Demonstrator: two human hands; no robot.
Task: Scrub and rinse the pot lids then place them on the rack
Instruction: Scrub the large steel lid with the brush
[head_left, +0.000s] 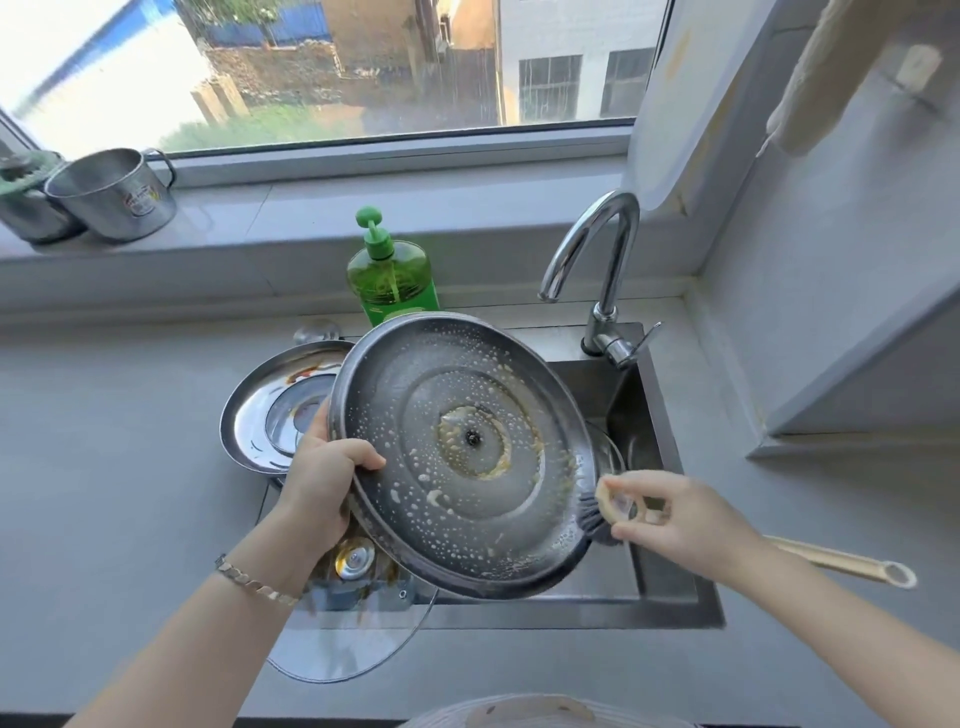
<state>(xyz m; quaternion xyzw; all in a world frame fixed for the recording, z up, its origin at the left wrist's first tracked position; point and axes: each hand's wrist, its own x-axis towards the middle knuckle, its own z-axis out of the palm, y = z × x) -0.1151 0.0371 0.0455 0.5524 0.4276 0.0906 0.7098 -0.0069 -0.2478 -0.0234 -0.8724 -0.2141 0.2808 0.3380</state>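
A large steel pot lid (457, 452), underside up and dotted with soapy foam and yellowish residue, is tilted over the sink (670, 597). My left hand (322, 478) grips its left rim. My right hand (680, 514) holds a long-handled dish brush (597, 519) whose grey bristles touch the lid's right rim; the beige handle sticks out to the right. A second steel lid (260, 410), stained, leans at the sink's left edge. A glass lid (337, 644) lies partly over the sink's front edge.
A green dish-soap pump bottle (389, 275) stands behind the sink. The chrome faucet (602, 280) rises at the back right, with no water running. Steel mugs (114, 195) sit on the windowsill at left. Grey countertop surrounds the sink. A wall cabinet hangs at right.
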